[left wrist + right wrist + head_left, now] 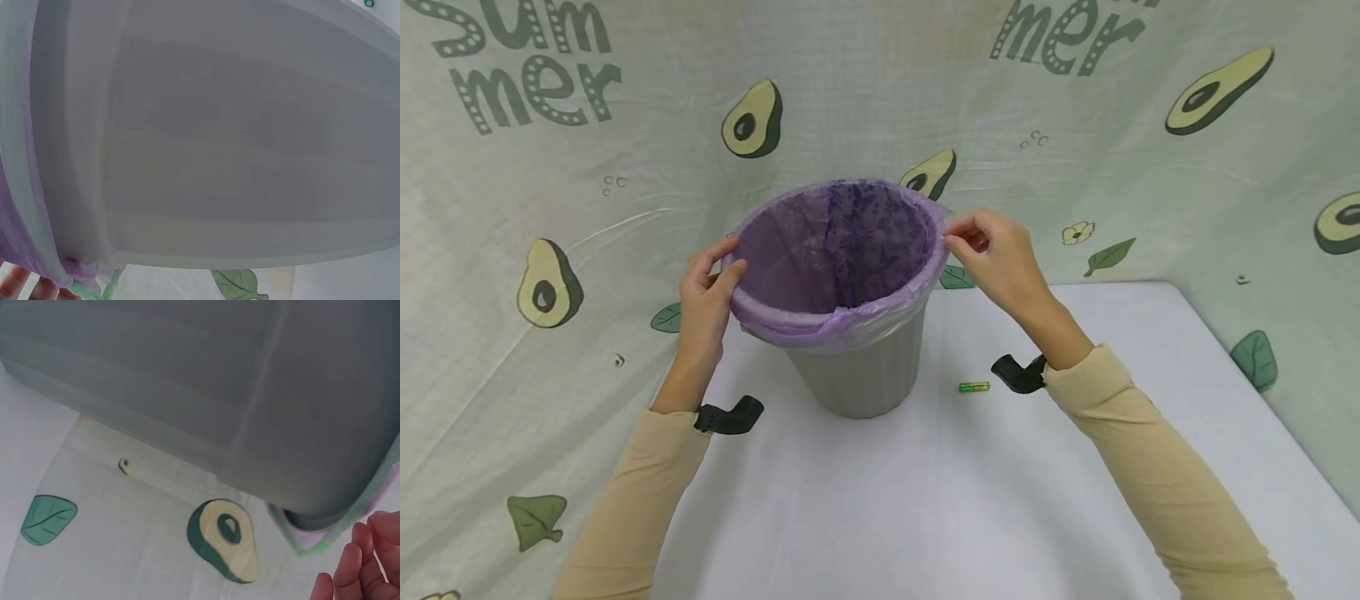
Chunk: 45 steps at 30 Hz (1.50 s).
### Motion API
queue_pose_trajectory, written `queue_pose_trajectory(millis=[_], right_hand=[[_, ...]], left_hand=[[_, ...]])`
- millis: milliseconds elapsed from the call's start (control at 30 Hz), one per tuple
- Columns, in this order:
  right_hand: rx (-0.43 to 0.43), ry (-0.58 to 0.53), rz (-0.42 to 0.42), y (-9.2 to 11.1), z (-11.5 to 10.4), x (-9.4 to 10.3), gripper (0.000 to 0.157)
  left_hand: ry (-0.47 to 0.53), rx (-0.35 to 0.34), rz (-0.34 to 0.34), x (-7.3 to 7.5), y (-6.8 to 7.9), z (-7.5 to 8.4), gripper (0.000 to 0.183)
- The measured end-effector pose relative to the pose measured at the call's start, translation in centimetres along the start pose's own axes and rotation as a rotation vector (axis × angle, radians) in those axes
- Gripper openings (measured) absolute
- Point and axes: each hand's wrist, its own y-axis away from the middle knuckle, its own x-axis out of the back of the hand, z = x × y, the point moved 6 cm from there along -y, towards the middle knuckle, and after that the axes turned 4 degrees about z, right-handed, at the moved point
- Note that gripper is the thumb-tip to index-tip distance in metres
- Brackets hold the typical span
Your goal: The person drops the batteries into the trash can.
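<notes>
A purple trash bag [876,312] lines a grey trash can [861,379], its edge folded outward over the rim. On the left side of the rim, my left hand [703,287] holds the bag's folded edge, thumb and index finger at the rim. Its fingertips [44,290] show beside the purple film in the left wrist view. At the right side of the rim, my right hand [1000,254] pinches the bag's edge between thumb and index finger. In the right wrist view, a loose fold of the bag [306,540] stands off the can near those fingers.
A small green battery [974,387] lies on the white table [865,517], right of the can. Behind the table hangs a pale cloth [850,100] printed with avocados and leaves. Black wrist mounts [730,415] stick out from both wrists.
</notes>
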Motion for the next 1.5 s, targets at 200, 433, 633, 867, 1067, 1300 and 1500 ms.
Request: queue_pose_trajectory(millis=[200, 433, 633, 867, 1067, 1300, 1500], right_hand=[[-0.065, 0.016, -0.020, 1.1, 2.2, 0.2, 0.017], [-0.147, 0.061, -0.066, 3.1, 5.1, 0.1, 0.019], [-0.220, 0.095, -0.121, 4.8, 7.8, -0.4, 0.020], [-0.309, 0.132, -0.248, 7.1, 10.8, -1.7, 0.026], [-0.375, 0.125, -0.325, 9.1, 13.1, -3.0, 0.031], [-0.410, 0.102, -0.389, 10.9, 15.6, -4.5, 0.038], [-0.449, 0.091, -0.434, 12.4, 17.2, -5.5, 0.039]], left_hand=[[0.000, 0.005, -0.002, 0.0, 0.0, 0.0, 0.039], [-0.010, 0.002, -0.006, 0.0, 0.0, 0.0, 0.040], [-0.001, 0.000, -0.001, 0.0, 0.0, 0.0, 0.039], [-0.009, -0.001, -0.006, -0.1, 0.1, 0.2, 0.040], [0.006, 0.010, -0.007, 0.0, 0.1, 0.1, 0.040], [0.010, 0.015, -0.005, 0.1, 0.1, 0.1, 0.040], [0.012, 0.017, -0.004, 0.0, 0.0, 0.1, 0.040]])
